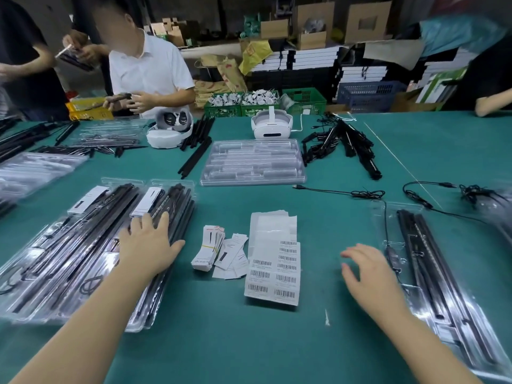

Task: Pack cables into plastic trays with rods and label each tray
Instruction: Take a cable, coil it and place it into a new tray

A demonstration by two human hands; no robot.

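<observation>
My left hand (148, 245) lies flat, fingers straight, on a packed clear tray (177, 206) of black rods and cables that carries a white card. A second packed tray (55, 253) lies beside it on the left. My right hand (365, 273) hovers with relaxed fingers, holding nothing, just left of a clear tray (432, 275) with black rods and a cable in it. Between my hands lie a barcode label sheet (274, 273) and a banded stack of white cards (209, 249). A loose black cable (346, 192) runs across the green table.
An empty clear tray stack (252, 162) sits mid-table, loose black rods (194, 156) left of it, a bundle of rods and cables (346, 142) right. Two white headsets (271, 124) stand behind. A person in a white shirt (149, 70) works at the far left edge.
</observation>
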